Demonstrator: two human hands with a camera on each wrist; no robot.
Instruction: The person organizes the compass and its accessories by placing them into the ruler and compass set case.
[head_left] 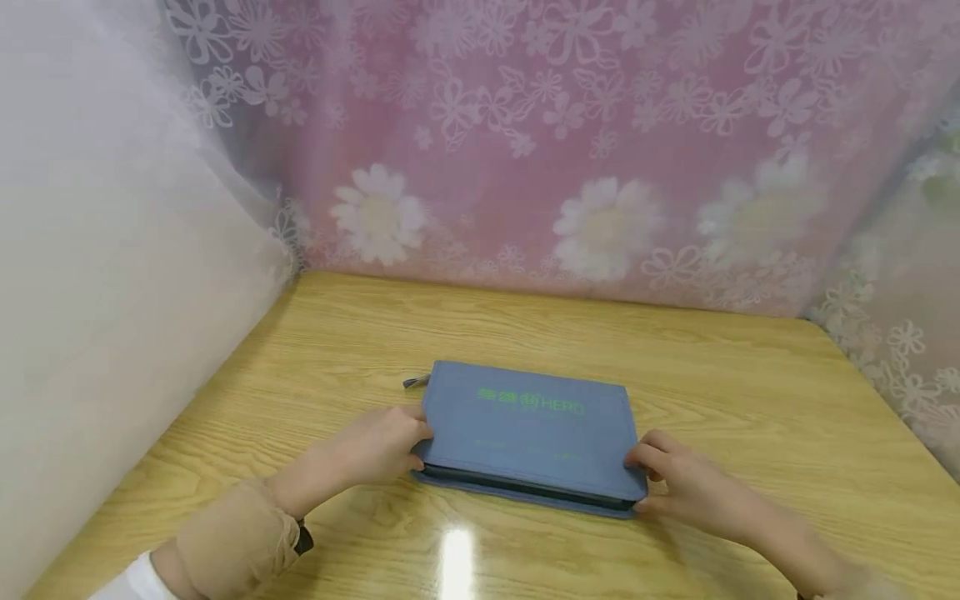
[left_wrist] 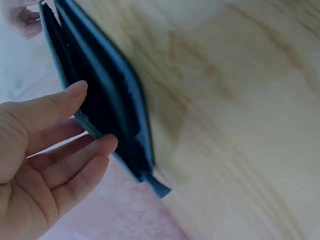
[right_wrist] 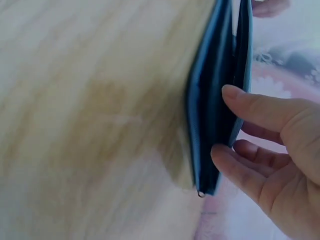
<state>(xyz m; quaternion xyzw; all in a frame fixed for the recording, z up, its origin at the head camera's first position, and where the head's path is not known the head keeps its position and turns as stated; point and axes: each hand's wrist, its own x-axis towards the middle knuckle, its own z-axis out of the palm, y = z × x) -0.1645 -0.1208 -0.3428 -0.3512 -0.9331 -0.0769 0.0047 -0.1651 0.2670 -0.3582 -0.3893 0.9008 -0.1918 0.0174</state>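
Observation:
A blue-grey zip document case [head_left: 525, 429] with green lettering including "HERO" lies flat on the wooden table. Its near side gapes, showing a dark inside. The left hand [head_left: 384, 443] pinches the upper cover at the case's left edge; in the left wrist view its thumb [left_wrist: 75, 90] hooks over the rim with fingers on the outer face. On the opposite side, the right hand [head_left: 678, 479] pinches the cover near the front right corner, thumb [right_wrist: 235, 94] over the rim. A fabric tab [head_left: 416, 382] sticks out at the far left corner. What the case contains cannot be made out.
The wood-grain table [head_left: 360, 321] extends around the case on all sides. Behind it hangs a pink floral curtain [head_left: 480, 192], with a white sheet [head_left: 135, 250] along the left and floral fabric [head_left: 900, 333] along the right.

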